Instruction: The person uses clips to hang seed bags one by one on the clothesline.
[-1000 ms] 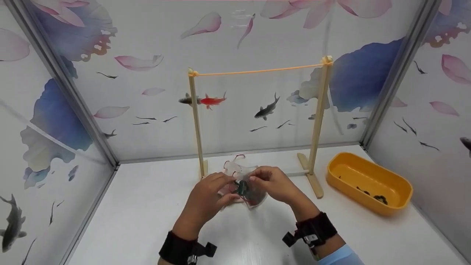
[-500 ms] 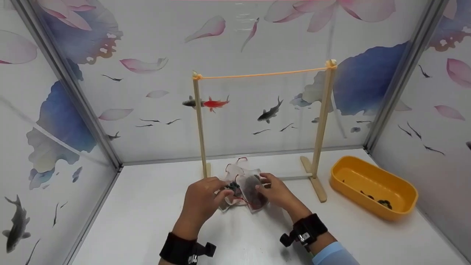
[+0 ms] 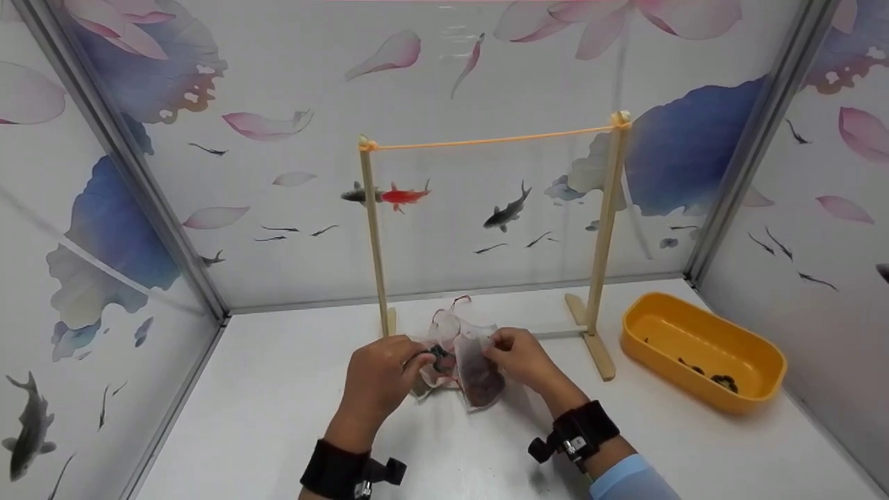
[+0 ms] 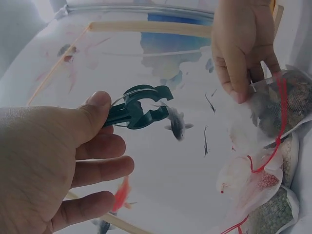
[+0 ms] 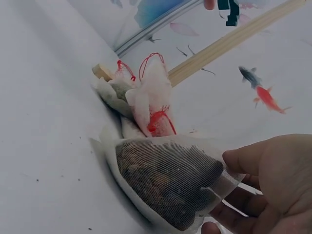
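Observation:
My left hand (image 3: 378,375) pinches a dark green spring clip (image 4: 141,121) between thumb and forefinger, its mouth spread and its other fingers extended. My right hand (image 3: 524,357) pinches the upper edge of a white mesh sachet (image 5: 165,170) filled with brown, dried-looking pieces. A red drawstring (image 4: 283,109) hangs across this sachet. Just behind it, several more sachets lie bunched on the table, one with green grains (image 4: 268,212) and one with reddish contents (image 4: 265,180). The clip is to the left of the held sachet, apart from it.
Behind the hands stands a wooden rack whose two posts (image 3: 603,229) carry an orange cord (image 3: 486,141). At the right sits a yellow tub (image 3: 667,371) with a few dark green clips (image 3: 724,382) in it. Printed panels (image 3: 444,257) enclose the white table (image 3: 278,396).
Both hands were together over the sachets. They have drawn apart, the left going slightly left with the clip, and the right now holds the brown-filled sachet by its upper edge.

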A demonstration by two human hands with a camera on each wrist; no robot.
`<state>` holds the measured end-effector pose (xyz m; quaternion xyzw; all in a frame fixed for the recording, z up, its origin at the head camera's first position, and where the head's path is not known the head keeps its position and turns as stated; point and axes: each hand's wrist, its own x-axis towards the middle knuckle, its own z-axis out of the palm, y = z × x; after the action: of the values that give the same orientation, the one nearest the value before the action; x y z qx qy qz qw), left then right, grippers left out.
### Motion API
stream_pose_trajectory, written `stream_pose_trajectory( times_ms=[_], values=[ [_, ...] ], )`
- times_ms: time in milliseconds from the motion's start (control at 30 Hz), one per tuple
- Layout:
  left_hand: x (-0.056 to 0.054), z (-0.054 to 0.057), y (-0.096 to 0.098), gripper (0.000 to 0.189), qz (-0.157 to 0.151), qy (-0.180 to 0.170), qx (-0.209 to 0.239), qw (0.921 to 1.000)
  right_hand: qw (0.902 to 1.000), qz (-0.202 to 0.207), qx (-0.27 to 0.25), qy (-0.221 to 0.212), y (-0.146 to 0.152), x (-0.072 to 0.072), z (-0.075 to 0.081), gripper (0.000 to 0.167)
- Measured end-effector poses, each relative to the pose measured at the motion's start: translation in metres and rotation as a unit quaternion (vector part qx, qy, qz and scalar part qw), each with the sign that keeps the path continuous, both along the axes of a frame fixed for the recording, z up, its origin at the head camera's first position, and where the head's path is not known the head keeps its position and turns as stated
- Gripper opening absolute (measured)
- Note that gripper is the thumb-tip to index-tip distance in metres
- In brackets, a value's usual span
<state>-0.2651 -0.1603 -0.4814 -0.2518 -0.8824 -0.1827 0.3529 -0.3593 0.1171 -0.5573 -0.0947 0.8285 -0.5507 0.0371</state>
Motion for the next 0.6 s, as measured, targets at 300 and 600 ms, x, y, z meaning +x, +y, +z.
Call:
stream_pose_trajectory(
  times_ms=[300,600],
  values=[
    [-0.022,0.026,-0.006,0.016,0.008,0.056,0.047,0.9973,0.9933,-0.008,-0.074,0.089,0.005,-0.008,0.056,0.005],
    [-0.068,0.133,0.003,0.025,0.017,0.094,0.105,0.9899,0.9642,-0.06,-0.253,0.053,-0.003,-0.041,0.135,0.004]
  ],
)
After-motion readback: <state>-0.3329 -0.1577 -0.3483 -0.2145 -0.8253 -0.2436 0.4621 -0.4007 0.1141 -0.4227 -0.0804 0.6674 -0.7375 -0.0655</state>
